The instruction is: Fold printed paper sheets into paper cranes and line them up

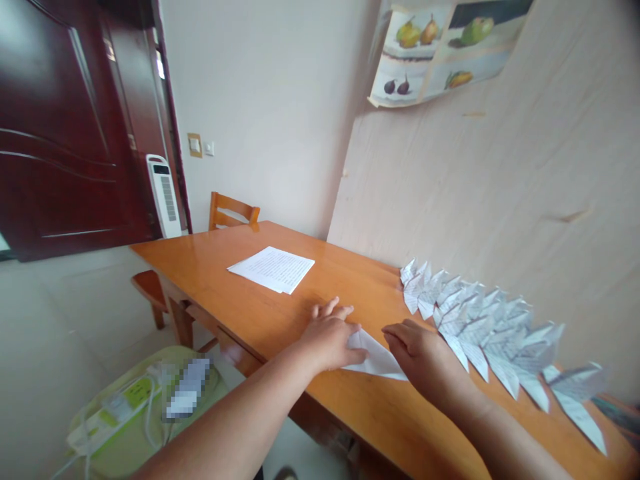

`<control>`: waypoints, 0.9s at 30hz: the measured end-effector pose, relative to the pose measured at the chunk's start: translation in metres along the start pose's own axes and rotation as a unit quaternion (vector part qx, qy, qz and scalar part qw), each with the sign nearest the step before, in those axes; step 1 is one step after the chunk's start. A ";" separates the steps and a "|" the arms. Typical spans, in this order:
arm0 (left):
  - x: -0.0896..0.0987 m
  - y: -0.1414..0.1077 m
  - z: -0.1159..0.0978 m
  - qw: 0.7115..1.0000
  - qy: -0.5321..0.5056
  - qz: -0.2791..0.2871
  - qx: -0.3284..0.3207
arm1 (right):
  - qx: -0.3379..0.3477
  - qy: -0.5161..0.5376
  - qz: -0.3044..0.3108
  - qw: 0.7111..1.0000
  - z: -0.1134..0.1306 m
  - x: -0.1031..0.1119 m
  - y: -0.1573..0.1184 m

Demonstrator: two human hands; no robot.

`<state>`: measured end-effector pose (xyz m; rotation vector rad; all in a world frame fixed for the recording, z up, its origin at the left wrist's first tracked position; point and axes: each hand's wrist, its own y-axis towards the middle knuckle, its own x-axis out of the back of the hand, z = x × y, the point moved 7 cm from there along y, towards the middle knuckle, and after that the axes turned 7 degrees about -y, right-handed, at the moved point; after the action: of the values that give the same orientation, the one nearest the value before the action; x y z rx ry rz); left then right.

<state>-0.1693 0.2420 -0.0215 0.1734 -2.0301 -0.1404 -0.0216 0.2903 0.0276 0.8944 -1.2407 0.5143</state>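
A folded sheet of white paper [377, 359] lies on the wooden table near its front edge, between my two hands. My left hand [327, 339] is open over its left end, fingers spread toward the table and thumb resting on the paper. At the right end, my right hand [420, 357] is closed, fingers bent and pressed together against the paper. The hand itself covers that end and its fingertips. To the right stand folded paper pieces [480, 317] with ruled or written lines, several in overlapping rows.
A stack of written sheets [273, 269] lies farther left on the table [350, 277]. Behind are a wooden chair [233, 208] and a wall with a fruit picture [425, 57]. A green stool [107, 460] at lower left holds a power strip [107, 417] with cables.
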 end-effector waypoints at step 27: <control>-0.003 0.002 0.002 0.999 -0.019 -0.021 -0.018 | -0.003 -0.065 0.163 0.984 0.016 -0.051 0.015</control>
<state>-0.1701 0.2445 -0.0246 0.1916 -2.0615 -0.2069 -0.0565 0.2925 -0.0160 0.7303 -1.5189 0.7203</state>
